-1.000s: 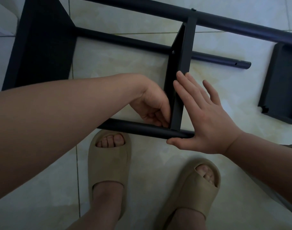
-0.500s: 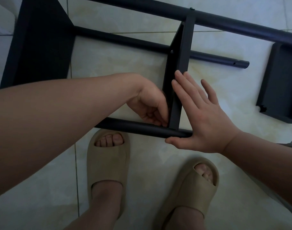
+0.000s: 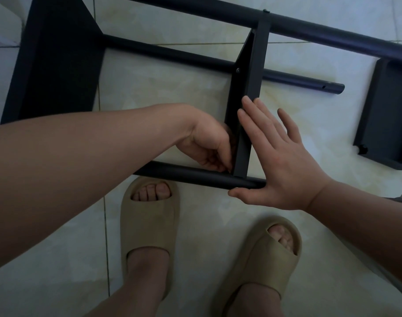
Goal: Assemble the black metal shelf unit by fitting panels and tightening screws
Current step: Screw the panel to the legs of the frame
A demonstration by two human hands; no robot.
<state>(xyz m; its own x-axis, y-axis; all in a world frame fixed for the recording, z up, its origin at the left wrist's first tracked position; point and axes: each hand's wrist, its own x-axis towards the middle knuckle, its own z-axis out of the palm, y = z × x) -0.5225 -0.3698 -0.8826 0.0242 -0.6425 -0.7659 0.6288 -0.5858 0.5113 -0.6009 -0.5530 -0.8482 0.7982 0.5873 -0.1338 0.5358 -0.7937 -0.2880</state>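
The black shelf frame lies on its side on the tiled floor. A narrow black panel (image 3: pixel 255 72) stands on edge between the near tube (image 3: pixel 195 173) and a far tube (image 3: pixel 172 54). My right hand (image 3: pixel 284 156) lies flat with straight fingers against the panel's right face, its thumb under the end of the near tube. My left hand (image 3: pixel 209 145) is on the panel's left side, with curled fingers pinching at the corner where panel meets tube. What they pinch is hidden. A screw head (image 3: pixel 237 70) shows higher on the panel.
A wide black panel (image 3: pixel 56 65) stands at the frame's left end. A loose black panel (image 3: pixel 387 115) lies on the floor at right. A long tube (image 3: pixel 309 24) crosses the top. My feet in beige slippers (image 3: pixel 147 225) stand just below the frame.
Both hands stay where they were on the panel. The view has shifted slightly; my left fingers keep working at the same corner.
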